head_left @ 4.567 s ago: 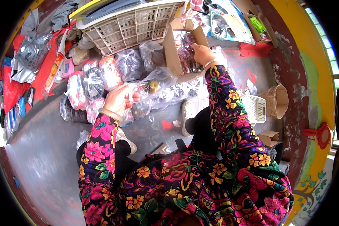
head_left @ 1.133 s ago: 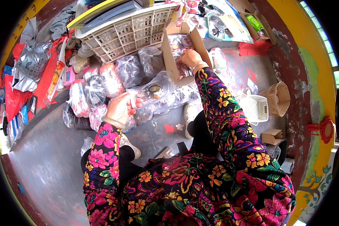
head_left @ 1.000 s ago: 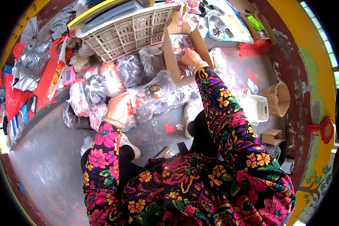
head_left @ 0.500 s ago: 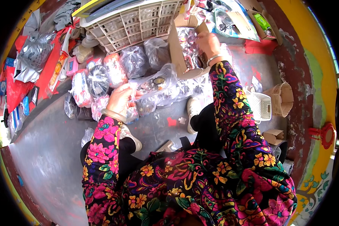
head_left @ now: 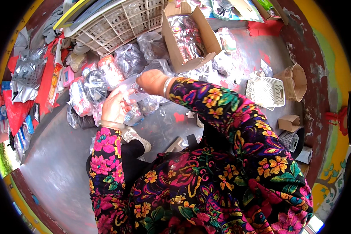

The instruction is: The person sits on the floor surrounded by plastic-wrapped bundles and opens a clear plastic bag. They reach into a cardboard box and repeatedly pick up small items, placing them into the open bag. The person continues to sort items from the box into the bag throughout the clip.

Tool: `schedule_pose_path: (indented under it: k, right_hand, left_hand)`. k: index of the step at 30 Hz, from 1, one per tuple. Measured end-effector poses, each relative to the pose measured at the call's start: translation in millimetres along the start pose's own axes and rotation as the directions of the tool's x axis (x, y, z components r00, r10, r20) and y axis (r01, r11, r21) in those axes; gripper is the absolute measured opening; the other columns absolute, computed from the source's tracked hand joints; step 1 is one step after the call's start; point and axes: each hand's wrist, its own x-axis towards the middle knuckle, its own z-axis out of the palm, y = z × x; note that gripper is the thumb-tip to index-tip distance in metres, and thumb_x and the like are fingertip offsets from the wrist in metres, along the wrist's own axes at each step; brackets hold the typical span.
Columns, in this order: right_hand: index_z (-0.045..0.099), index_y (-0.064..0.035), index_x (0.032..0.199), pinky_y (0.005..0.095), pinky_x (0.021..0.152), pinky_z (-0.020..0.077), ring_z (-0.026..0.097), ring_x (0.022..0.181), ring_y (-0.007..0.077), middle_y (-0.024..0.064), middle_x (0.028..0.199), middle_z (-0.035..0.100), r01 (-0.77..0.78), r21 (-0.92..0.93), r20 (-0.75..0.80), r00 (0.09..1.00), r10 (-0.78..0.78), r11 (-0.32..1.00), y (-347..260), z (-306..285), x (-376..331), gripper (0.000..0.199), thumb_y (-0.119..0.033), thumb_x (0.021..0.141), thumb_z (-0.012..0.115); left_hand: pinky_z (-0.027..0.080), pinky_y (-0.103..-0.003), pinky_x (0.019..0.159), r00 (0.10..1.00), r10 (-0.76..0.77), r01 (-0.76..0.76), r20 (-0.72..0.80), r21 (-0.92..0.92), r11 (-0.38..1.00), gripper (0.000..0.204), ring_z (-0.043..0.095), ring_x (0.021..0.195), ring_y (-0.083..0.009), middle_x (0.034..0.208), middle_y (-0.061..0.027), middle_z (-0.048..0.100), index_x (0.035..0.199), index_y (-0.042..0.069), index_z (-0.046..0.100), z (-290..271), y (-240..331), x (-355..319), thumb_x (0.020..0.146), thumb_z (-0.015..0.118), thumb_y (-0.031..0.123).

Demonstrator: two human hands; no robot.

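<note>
My left hand pinches the edge of a clear plastic bag, which hangs over the pile of filled bags. Right beside it, my right hand is curled at the bag's mouth. Its fingertips are hidden, so what they hold does not show. Beyond the hands an open cardboard box holds several small red, pink and dark pieces in shiny clear wrapping. Knotted clear bags surround the hands, among them a dark-filled one, a red-and-white one and a grey one.
A large pale plastic crate stands at the back. To the right are a white basket, a brown paper-like container and a small carton. Silver and red packages lie at the left. My shoe is below the bags.
My right hand has left the cardboard box and come left and nearer, to the plastic bag. My left hand still grips the bag. The view has shifted slightly.
</note>
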Motion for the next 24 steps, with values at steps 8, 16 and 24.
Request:
schedule_pose_path:
  k: [8, 16, 24]
  right_hand:
    - [0.065, -0.0046, 0.09, 0.0357, 0.073, 0.0476, 0.061, 0.087, 0.0281, 0.0158, 0.092, 0.062, -0.114, 0.18, 0.071, 0.992, 0.103, 0.977, 4.8, 54.7, 39.2, 0.027, -0.023, 0.074, 0.054]
    - [0.065, -0.0034, 0.089, 0.0362, 0.071, 0.0481, 0.061, 0.086, 0.0286, 0.0159, 0.092, 0.062, -0.118, 0.03, 0.116, 0.987, 0.114, 0.993, 14.8, 38.7, 29.7, 0.022, -0.015, 0.075, 0.053]
    - [0.064, -0.0041, 0.082, 0.0339, 0.064, 0.0476, 0.061, 0.069, 0.0247, 0.0132, 0.074, 0.063, 0.1, 0.218, 0.101, 0.987, -0.124, 0.971, 31.4, -64.4, -26.3, 0.018, -0.014, 0.072, 0.052]
  left_hand:
    - [0.044, -0.024, 0.056, 1.0, -0.014, 0.014, -0.008, -0.017, 1.0, 0.036, 0.059, 0.072, -0.0165, 0.107, -0.0131, 0.057, 0.12, 0.002, 0.04, -0.6, -2.4, -0.8, 0.086, 0.042, 0.015]
    - [0.045, -0.023, 0.056, 0.999, -0.015, 0.014, -0.039, -0.031, 0.999, 0.035, 0.059, 0.073, -0.0165, 0.104, -0.0123, 0.058, 0.117, 0.001, 0.043, 0.2, 2.0, -3.8, 0.085, 0.045, 0.014]
    - [0.046, -0.024, 0.056, 0.997, -0.069, 0.071, 0.033, -0.07, 0.995, 0.017, 0.059, 0.075, -0.0179, 0.09, -0.0139, 0.061, 0.096, 0.002, 0.053, -4.8, -5.5, 1.7, 0.084, 0.051, 0.014]
